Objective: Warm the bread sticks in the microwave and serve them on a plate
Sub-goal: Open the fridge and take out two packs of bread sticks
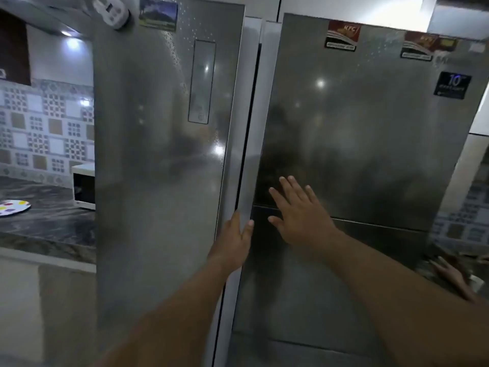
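Observation:
No bread sticks are in view. A white microwave [84,187] stands on the dark counter at the left, partly hidden by the left fridge door [164,160]. A white plate with coloured dots [13,207] lies on that counter near the left edge. My left hand [235,235] grips the right edge of the left fridge door, with the fingers tucked behind the edge and the thumb in the gap. My right hand [297,211] presses flat, fingers spread, on the front of the right fridge [370,144].
Two tall steel fridges fill the view, with magnets and stickers on their upper parts. The dark stone counter [47,229] runs along a patterned tile wall at the left. Another hand [452,274] shows at the lower right beside the right fridge.

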